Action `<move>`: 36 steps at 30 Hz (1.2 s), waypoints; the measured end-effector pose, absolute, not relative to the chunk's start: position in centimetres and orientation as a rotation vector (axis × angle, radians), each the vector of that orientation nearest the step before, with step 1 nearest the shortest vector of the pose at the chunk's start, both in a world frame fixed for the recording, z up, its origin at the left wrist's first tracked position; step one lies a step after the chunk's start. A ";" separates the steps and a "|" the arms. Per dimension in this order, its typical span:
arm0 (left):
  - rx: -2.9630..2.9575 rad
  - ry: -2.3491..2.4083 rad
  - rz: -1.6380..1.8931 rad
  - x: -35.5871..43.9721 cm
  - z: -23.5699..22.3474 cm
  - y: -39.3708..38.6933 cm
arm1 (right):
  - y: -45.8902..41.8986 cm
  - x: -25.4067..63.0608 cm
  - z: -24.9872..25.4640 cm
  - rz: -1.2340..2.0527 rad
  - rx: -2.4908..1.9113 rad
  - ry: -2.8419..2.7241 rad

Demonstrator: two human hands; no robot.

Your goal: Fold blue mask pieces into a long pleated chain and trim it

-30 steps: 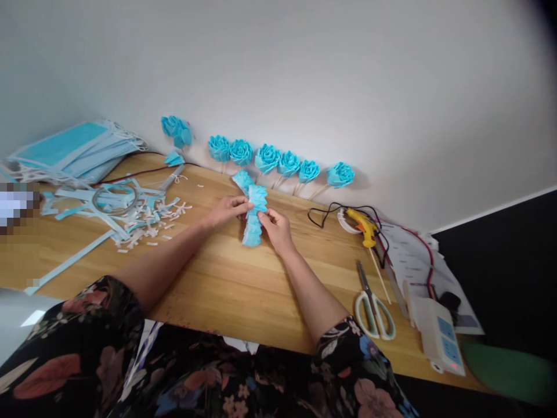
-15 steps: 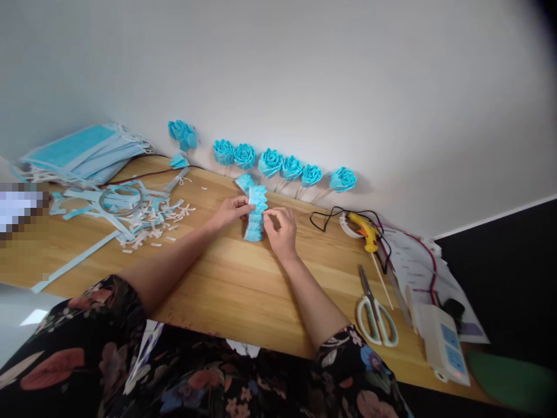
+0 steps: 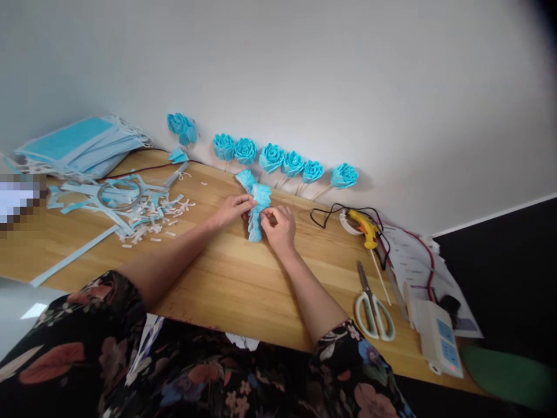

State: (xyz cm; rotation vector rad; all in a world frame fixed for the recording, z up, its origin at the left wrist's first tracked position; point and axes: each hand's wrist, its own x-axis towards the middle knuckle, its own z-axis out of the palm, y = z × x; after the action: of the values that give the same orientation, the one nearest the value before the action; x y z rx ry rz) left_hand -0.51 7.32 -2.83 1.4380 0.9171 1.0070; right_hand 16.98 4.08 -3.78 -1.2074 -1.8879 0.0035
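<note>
A blue pleated strip (image 3: 261, 197) with scalloped edges hangs between my hands above the middle of the wooden table. My left hand (image 3: 235, 210) pinches it from the left, thumb on its face. On the other side, my right hand (image 3: 279, 225) has thumb and forefinger closed on the strip's right edge lower down. The strip's upper end bends back to the left, and its lower end hangs down near the tabletop. Behind it, blue fabric roses (image 3: 272, 158) on thin sticks lean in a row against the wall.
Stacked face masks (image 3: 72, 139) lie at the back left, before them blue and white scraps (image 3: 150, 217) and a roll of clear tape (image 3: 119, 194). To the right are a yellow glue gun (image 3: 366, 228), white-handled scissors (image 3: 373, 310), papers (image 3: 404, 258) and a power strip (image 3: 441, 339).
The pleated strip has twisted and its upper part fans out more to the right. Both hands keep their pinch, with small finger shifts. The view has tilted slightly.
</note>
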 end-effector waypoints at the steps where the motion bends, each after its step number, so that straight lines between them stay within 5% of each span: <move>1: 1.458 0.918 0.992 -0.5 -2.7 7.3 | 4.1 17.0 -3.8 -0.003 -1.207 -1.894; 22: 1.250 0.868 1.082 0.1 -3.8 7.5 | 2.9 16.6 -2.7 -0.272 -1.162 -2.134; 36: 1.238 0.891 1.026 -0.2 -3.1 7.3 | 3.7 17.0 -3.8 0.742 -1.234 -1.505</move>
State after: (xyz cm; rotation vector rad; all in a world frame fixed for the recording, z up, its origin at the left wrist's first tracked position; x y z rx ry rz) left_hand -0.20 7.29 -3.14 1.2383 0.8914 1.0260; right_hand 16.95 3.72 -3.79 -1.2342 -1.5053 0.7418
